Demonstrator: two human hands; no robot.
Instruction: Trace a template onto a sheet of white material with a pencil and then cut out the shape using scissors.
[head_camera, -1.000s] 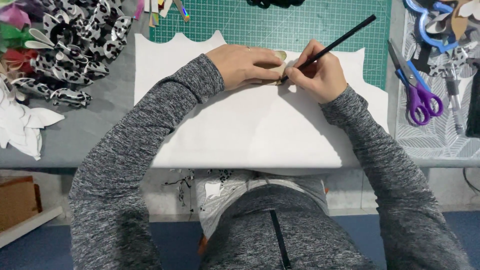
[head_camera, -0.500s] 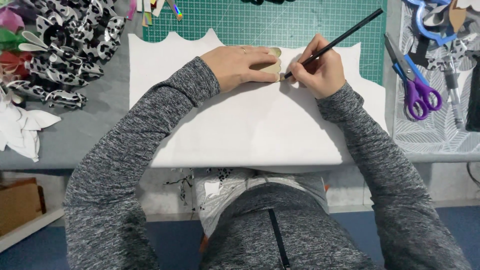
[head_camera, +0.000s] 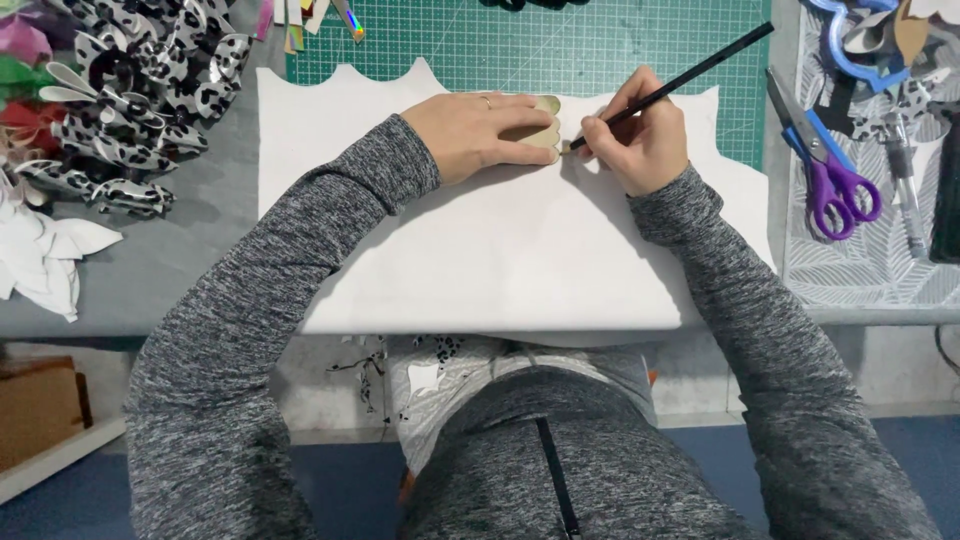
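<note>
Our right hand (head_camera: 640, 140) has its fingers pinched together around the long thin black pencil (head_camera: 668, 88), whose tip sits at the scalloped right edge of the small tan cardboard template (head_camera: 545, 135); the template lies just left of those fingertips, touching the point. The pencil's long axis slants from the tip up and to the right, over the green gridded cutting mat (head_camera: 560, 40). Our left hand (head_camera: 480, 132) lies flat, fingers together and stretched rightward, pressing the template onto the large white sheet of material (head_camera: 500, 250), so it covers most of the card and is the nearer hand to it. The sheet spans the grey table edge between our sleeves. Well apart to the right lie purple-handled scissors (head_camera: 828, 165); at far left, a heap of black-and-white spotted bows (head_camera: 130, 90).
</note>
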